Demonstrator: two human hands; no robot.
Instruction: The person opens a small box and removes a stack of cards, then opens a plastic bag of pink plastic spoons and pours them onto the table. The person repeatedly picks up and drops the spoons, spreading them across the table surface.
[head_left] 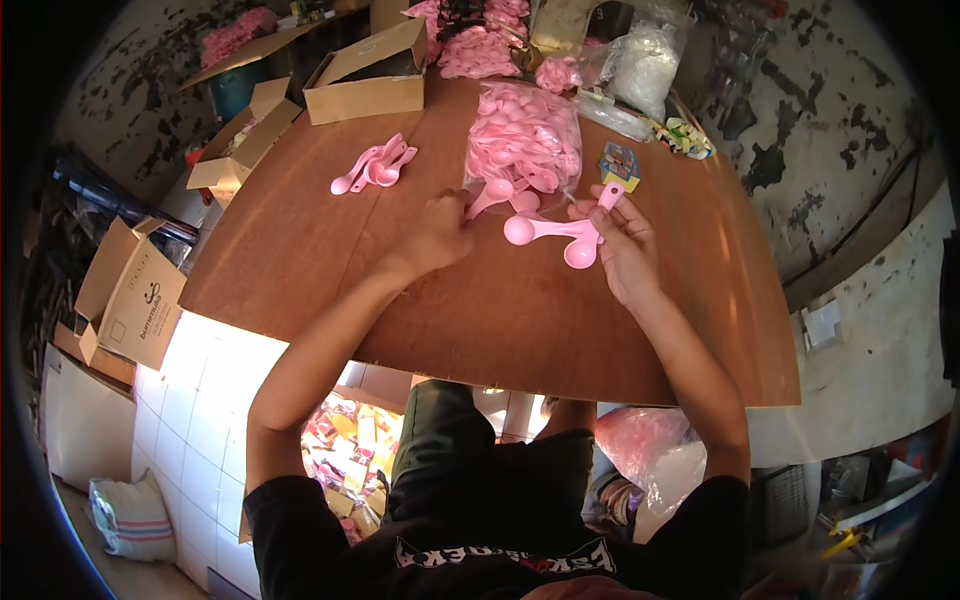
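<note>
My right hand [622, 240] pinches the handles of pink measuring spoons [580, 252], whose bowls fan out to the left and below. My left hand [443, 232] is closed at the handle end of another pink measuring spoon [495, 190], which points up and right at the mouth of a clear plastic bag [526, 125] packed with pink spoons. One more pink spoon bowl lies beside it at the bag's mouth. To the left on the brown table [430, 320] rests a small group of pink spoons [375, 165]. A blue and yellow printed card [620, 165] lies just beyond my right hand.
An open cardboard box [365, 85] stands at the table's far left. Further pink bags [480, 50] and a clear bag of packaging [645, 70] sit along the far edge. Below the near edge, a box of colourful packets [350, 440] stands by my legs.
</note>
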